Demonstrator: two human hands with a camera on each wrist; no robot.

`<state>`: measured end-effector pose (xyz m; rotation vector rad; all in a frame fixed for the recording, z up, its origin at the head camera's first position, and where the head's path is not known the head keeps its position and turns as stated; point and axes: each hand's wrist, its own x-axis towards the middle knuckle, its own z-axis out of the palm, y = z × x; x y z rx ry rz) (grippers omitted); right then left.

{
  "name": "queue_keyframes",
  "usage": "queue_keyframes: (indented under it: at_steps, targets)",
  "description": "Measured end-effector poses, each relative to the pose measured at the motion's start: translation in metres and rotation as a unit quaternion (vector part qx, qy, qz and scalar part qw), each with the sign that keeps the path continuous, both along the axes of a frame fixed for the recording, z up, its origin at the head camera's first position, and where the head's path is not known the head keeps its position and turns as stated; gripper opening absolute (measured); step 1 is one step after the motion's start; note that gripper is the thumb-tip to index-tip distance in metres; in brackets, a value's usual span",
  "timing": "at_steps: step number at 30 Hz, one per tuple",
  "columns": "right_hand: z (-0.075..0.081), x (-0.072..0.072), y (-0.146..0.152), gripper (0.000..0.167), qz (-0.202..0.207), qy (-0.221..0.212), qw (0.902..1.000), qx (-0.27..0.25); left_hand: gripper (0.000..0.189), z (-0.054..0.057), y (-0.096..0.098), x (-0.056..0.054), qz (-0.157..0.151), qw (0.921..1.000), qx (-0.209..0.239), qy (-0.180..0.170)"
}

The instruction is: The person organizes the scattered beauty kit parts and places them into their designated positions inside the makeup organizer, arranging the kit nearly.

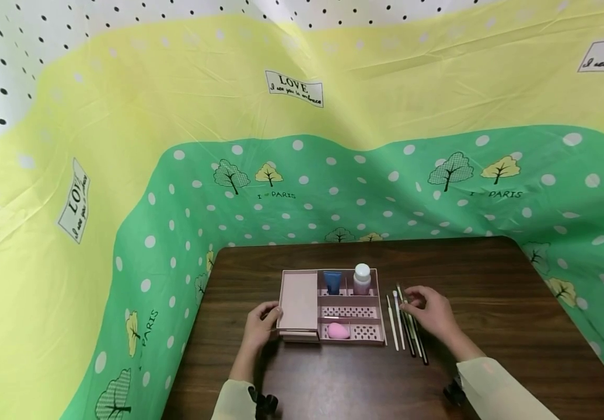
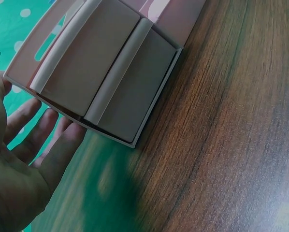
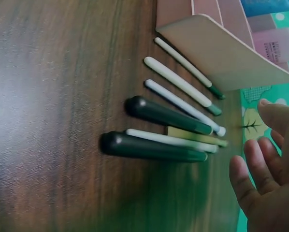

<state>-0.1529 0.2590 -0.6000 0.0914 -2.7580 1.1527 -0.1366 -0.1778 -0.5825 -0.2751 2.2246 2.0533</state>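
Note:
A pink storage organizer lies on the table, with a closed drawer section at its left and open compartments at its right. My left hand grips its left side. The left wrist view shows the thumb at one corner and the fingers along the edge beside two drawers. To the organizer's right lie several slim makeup brushes with white or dark handles, side by side. Over their far ends hovers my right hand, thumb and fingers apart and loosely bent, holding nothing in the right wrist view.
In the organizer's compartments are a blue tube, a white-capped bottle and a pink makeup sponge. A patterned green and yellow curtain hangs behind and beside the wooden table.

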Motion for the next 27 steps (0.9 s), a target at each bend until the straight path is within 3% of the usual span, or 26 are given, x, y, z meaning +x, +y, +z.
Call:
queue_keyframes:
  at_steps: [7, 10, 17, 27]
  targets:
    - [-0.012, 0.01, 0.008, 0.039, -0.004, -0.018, 0.9998, 0.009, 0.034, -0.029, -0.005, -0.011, 0.01, 0.9999, 0.004, -0.006]
    - [-0.016, 0.012, 0.011, 0.039, -0.003, -0.03, 0.9995, 0.011, 0.036, -0.036, -0.006, -0.012, 0.011, 0.9999, 0.006, -0.003]
    - [-0.018, 0.02, 0.012, 0.04, -0.013, -0.064, 0.9979, 0.006, 0.036, -0.032, -0.005, -0.01, 0.011, 0.9999, 0.001, -0.002]
    - [-0.023, 0.027, 0.014, 0.035, -0.015, -0.066, 0.9975, 0.017, 0.035, -0.032, -0.006, -0.009, 0.011, 0.9999, 0.002, -0.001]
